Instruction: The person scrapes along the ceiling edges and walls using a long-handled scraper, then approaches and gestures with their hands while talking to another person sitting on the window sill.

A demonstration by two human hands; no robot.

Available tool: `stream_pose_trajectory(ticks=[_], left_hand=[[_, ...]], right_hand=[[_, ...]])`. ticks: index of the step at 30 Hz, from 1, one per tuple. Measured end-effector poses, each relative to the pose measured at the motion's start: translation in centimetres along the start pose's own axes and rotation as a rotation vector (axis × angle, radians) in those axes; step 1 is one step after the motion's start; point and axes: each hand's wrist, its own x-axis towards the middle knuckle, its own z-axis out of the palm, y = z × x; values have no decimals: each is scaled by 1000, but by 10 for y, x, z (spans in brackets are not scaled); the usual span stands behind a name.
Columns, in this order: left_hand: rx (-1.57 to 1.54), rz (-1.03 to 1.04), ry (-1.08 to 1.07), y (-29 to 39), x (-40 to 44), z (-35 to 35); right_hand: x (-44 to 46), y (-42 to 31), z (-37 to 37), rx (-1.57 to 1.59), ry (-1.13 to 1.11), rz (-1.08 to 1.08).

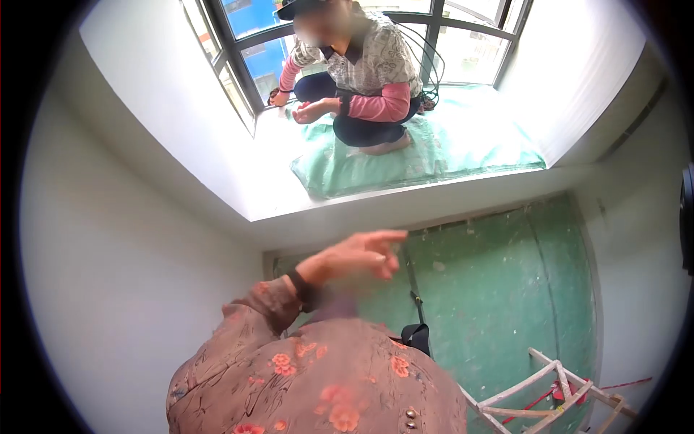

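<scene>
My left hand [354, 257] is raised in front of my chest, its forefinger stretched out to the right and the other fingers partly bent and slightly blurred. I see nothing held in it. A dark band [301, 288] circles the wrist, below which my patterned sleeve [269, 304] begins. Under the hand is a blurred purple patch [336, 307] that I cannot make out. My right hand is out of view. Ahead, another person [369, 79] squats on the window ledge, one hand [316, 111] held palm up and the other hand [277, 98] near the window frame.
Green sheeting [477, 155] covers the ledge, and spattered green covering [477, 282] lies on the floor. Dark cables [432, 69] hang behind the person. At lower right stands a wooden frame [520, 387] with a red object [566, 391]. White walls [144, 275] close in both sides.
</scene>
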Motion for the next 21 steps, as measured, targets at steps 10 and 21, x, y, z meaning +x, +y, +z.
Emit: stream_pose_trajectory(ticks=[10, 21], left_hand=[[448, 91, -443, 83, 27, 4], [572, -461, -326, -68, 28, -104]], right_hand=[[0, -25, 29, -7, 104, 25], [1, -43, 67, -10, 192, 49]])
